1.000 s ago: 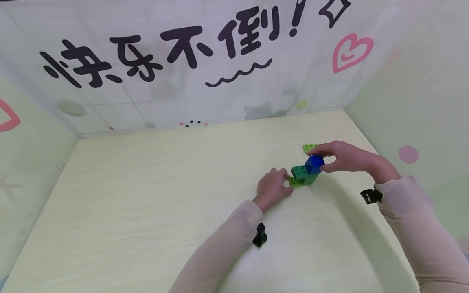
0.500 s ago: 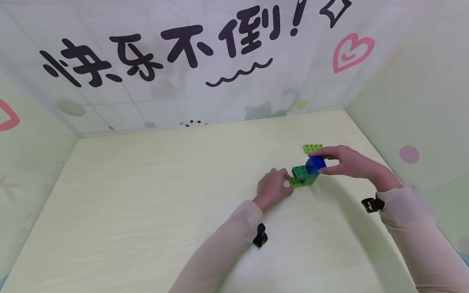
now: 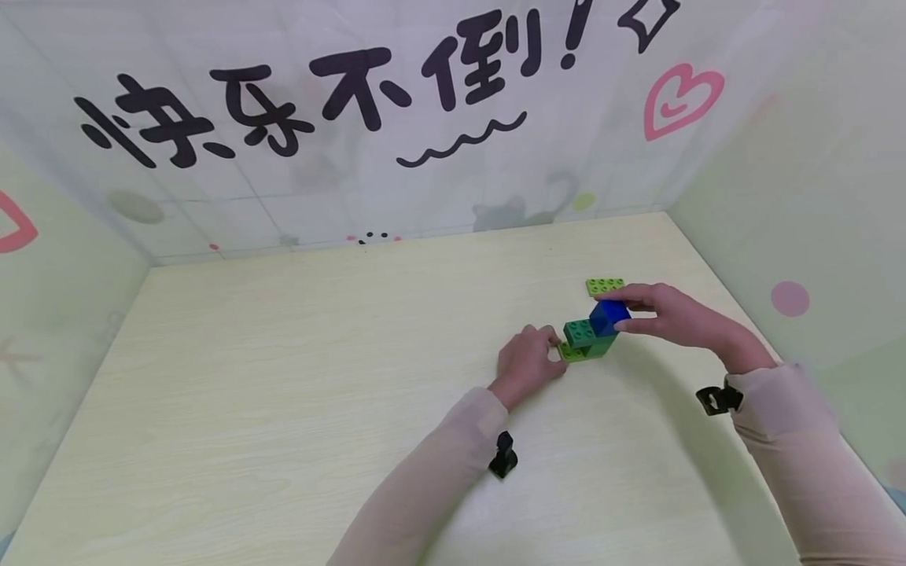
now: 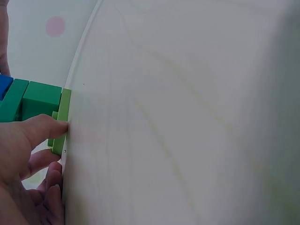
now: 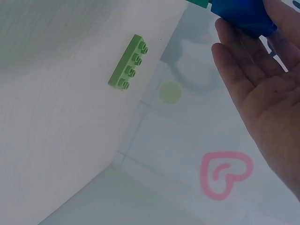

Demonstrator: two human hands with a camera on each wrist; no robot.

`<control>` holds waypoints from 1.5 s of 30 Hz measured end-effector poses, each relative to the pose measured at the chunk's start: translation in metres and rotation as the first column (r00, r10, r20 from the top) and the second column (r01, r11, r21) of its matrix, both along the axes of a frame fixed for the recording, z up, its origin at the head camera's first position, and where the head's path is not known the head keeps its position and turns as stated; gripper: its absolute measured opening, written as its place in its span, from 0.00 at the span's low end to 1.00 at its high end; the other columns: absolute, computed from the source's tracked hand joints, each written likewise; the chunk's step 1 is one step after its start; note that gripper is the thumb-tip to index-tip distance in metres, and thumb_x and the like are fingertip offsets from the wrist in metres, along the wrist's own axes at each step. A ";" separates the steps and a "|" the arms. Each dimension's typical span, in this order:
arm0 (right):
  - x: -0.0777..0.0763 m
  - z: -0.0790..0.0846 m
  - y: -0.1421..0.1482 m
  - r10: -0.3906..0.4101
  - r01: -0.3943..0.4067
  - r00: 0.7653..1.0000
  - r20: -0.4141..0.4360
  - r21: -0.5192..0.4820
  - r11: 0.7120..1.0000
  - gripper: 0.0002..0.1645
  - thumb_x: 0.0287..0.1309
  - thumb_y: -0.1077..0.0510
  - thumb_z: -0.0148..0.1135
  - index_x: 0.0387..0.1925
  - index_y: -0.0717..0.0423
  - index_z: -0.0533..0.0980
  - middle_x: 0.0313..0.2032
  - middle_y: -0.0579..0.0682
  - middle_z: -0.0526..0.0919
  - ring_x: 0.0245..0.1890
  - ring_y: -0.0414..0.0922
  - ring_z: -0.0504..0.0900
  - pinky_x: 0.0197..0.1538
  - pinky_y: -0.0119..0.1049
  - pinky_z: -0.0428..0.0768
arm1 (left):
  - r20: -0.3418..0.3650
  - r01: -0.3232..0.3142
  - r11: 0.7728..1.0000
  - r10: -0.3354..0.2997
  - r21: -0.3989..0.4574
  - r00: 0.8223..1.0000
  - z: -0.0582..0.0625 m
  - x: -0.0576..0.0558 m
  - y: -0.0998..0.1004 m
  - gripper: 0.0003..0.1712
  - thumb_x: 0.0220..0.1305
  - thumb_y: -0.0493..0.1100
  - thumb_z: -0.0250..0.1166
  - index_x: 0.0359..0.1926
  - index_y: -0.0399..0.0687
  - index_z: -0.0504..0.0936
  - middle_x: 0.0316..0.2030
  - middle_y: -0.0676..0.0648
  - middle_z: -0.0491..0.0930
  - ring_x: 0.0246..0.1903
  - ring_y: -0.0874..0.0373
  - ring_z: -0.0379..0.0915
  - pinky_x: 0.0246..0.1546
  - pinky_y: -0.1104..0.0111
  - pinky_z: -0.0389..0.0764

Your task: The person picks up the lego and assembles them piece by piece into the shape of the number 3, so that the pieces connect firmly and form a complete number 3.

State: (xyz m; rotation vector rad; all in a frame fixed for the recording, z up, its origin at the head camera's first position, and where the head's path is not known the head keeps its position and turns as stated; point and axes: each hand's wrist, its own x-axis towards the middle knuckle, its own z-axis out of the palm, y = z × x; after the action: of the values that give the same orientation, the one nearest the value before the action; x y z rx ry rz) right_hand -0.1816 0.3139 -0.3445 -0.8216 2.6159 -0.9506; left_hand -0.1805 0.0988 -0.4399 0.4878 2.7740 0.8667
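My left hand [image 3: 524, 363] pinches the end of a lime-green building plate [image 4: 64, 105] between thumb and fingers, low on the table. Stacked on that plate are darker green toy bricks [image 3: 579, 333], the upper one jutting out over the left side with bare studs on top. A blue brick [image 3: 605, 317] stands on the right part of the upper green brick. Thumb and fingers of my right hand [image 3: 668, 314] grip the blue brick from the right; in the right wrist view it sits at the fingertips. The blue brick's underside is hidden.
Another lime-green studded plate [image 3: 603, 284] lies on the table just behind the stack. The pale wooden table [image 3: 283, 393] meets a printed back wall [image 3: 340, 189] and a right side wall [image 3: 800, 236] close to the right arm.
My right hand has shifted slightly right and toward me, its fingers still at the blue brick, uncovering more of the rear lime plate. The left hand and the stack have stayed put.
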 end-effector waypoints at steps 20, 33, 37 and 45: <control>0.001 0.000 0.000 -0.013 0.013 1.000 -0.011 0.010 1.000 0.28 0.55 0.63 0.61 0.59 0.62 0.69 0.53 0.61 0.73 0.51 0.54 0.74 0.50 0.45 0.72 | -0.007 0.006 1.000 -0.006 0.017 1.000 0.003 0.001 0.001 0.20 0.50 0.49 0.69 0.45 0.51 0.79 0.28 0.54 0.68 0.24 0.61 0.64 0.20 0.74 0.63; -0.002 -0.010 0.004 -0.025 0.025 0.999 -0.021 -0.004 1.000 0.28 0.55 0.62 0.61 0.59 0.60 0.69 0.54 0.60 0.73 0.51 0.53 0.74 0.51 0.35 0.72 | 0.004 0.000 1.000 0.000 0.021 1.000 0.005 -0.001 -0.001 0.20 0.51 0.49 0.69 0.45 0.51 0.79 0.28 0.53 0.68 0.25 0.61 0.64 0.20 0.73 0.63; -0.003 -0.010 0.004 -0.018 0.018 1.000 -0.001 -0.004 1.000 0.28 0.55 0.62 0.61 0.59 0.61 0.69 0.54 0.60 0.73 0.51 0.53 0.74 0.51 0.35 0.72 | 0.020 0.007 1.000 -0.008 0.016 1.000 0.003 -0.002 -0.001 0.20 0.51 0.49 0.68 0.46 0.51 0.78 0.28 0.53 0.67 0.25 0.61 0.64 0.20 0.73 0.64; -0.005 -0.010 0.006 -0.019 0.024 0.994 0.110 -0.046 0.999 0.30 0.55 0.61 0.62 0.59 0.62 0.68 0.56 0.63 0.70 0.52 0.55 0.74 0.51 0.48 0.71 | 0.035 0.008 1.000 -0.009 0.014 0.999 0.000 -0.002 0.001 0.20 0.51 0.50 0.68 0.46 0.52 0.78 0.28 0.53 0.67 0.25 0.61 0.64 0.20 0.72 0.64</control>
State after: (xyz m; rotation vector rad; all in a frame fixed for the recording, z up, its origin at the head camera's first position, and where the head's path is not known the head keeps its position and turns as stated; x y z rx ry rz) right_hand -0.1870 0.3197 -0.3544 -0.7327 2.5228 -1.0363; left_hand -0.1825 0.0995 -0.4403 0.4818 2.7345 0.8851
